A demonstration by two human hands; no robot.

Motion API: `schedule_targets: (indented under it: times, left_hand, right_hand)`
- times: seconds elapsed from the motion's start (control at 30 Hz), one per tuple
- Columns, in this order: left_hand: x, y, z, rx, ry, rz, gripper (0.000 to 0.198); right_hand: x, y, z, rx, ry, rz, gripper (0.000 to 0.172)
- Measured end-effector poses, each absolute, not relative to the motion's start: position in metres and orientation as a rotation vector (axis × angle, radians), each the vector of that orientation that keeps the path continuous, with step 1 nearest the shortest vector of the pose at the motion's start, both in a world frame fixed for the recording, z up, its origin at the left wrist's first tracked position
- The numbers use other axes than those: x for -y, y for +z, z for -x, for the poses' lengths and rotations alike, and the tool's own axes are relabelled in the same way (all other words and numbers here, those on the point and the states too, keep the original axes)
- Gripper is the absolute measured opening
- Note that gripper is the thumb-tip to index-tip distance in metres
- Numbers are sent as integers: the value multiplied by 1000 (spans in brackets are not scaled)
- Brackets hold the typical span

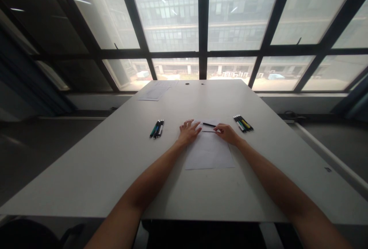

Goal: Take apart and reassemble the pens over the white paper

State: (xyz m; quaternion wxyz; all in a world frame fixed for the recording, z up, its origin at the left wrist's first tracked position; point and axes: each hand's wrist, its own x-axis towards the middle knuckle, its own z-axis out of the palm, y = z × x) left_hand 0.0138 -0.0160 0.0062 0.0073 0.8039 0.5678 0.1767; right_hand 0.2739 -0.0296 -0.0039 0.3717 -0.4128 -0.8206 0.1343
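A white paper sheet (209,155) lies on the table under both hands. My left hand (189,132) rests at the sheet's upper left with its fingers spread, holding nothing that I can see. At the upper right of the sheet, my right hand (227,134) pinches one end of a thin dark rod (209,131), slim like a pen refill. The rod points left towards my left fingertips, apart from them. Just beyond it lies a black pen (209,124), its right end close to my right fingers. Whether those fingers touch this pen, I cannot tell.
Several pens (156,129) lie side by side left of the sheet, and another row of pens (243,123) lies to the right. More papers (153,91) are at the far left of the white table (115,176). Large windows stand behind it.
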Motion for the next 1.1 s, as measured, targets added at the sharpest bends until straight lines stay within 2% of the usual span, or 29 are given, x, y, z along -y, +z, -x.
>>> schedule_targets:
  times: [0.63, 1.1]
  left_hand:
    - [16, 6, -14, -1780, 499, -2515, 51]
    - [22, 15, -17, -1763, 614, -2533, 36]
  right_hand:
    - [26, -7, -274, 2168, 343, 1124, 18]
    - [29, -7, -271, 2189, 323, 1193, 21]
